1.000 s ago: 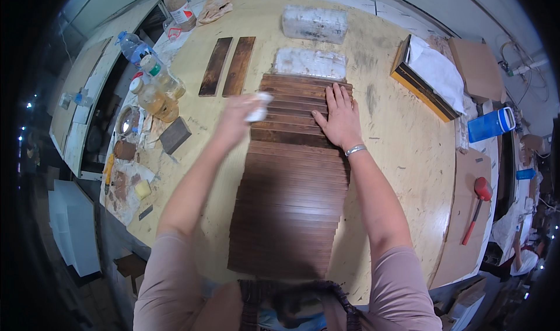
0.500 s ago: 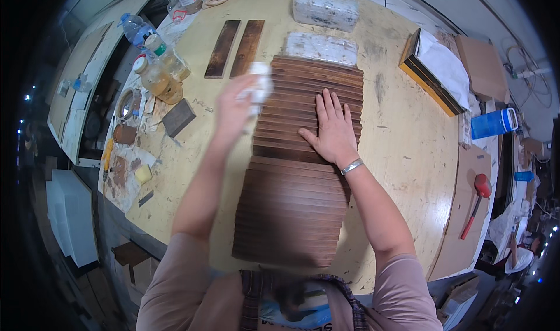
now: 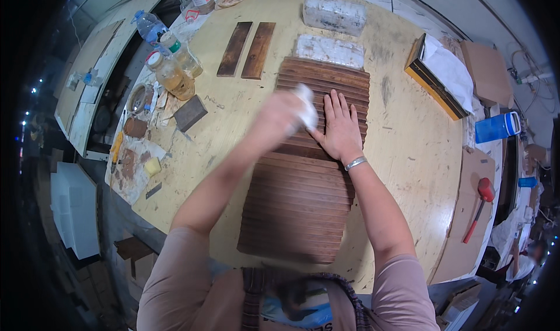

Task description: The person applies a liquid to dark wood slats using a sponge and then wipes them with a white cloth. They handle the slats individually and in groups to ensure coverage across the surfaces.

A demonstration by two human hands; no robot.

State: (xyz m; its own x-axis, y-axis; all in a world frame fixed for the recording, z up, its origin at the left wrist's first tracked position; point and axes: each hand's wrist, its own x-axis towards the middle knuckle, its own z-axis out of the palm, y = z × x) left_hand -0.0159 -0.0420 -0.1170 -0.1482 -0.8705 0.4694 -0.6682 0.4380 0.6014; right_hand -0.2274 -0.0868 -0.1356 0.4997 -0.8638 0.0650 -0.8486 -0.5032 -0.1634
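Observation:
Rows of dark brown wooden slats (image 3: 294,199) lie side by side on the table in front of me, in a nearer and a farther group. My left hand (image 3: 276,118), blurred by motion, is closed on a white cloth (image 3: 307,107) over the left part of the farther group. My right hand (image 3: 340,128) rests flat on the same group toward its right side, palm down and fingers stretched out. A bracelet circles my right wrist. The cloth's underside is hidden.
Two loose boards (image 3: 249,49) lie beyond the slats, near two wrapped blocks (image 3: 334,14). Jars and bottles (image 3: 169,77), a dark block (image 3: 190,113) and a yellow sponge (image 3: 153,167) sit at left. A red mallet (image 3: 485,190), blue jug (image 3: 496,127) and open box (image 3: 438,77) stand right.
My left hand has carried the white cloth rightward, from the slats' left edge onto them, closer to my right hand. My right hand stays flat in place; the whole view has shifted slightly.

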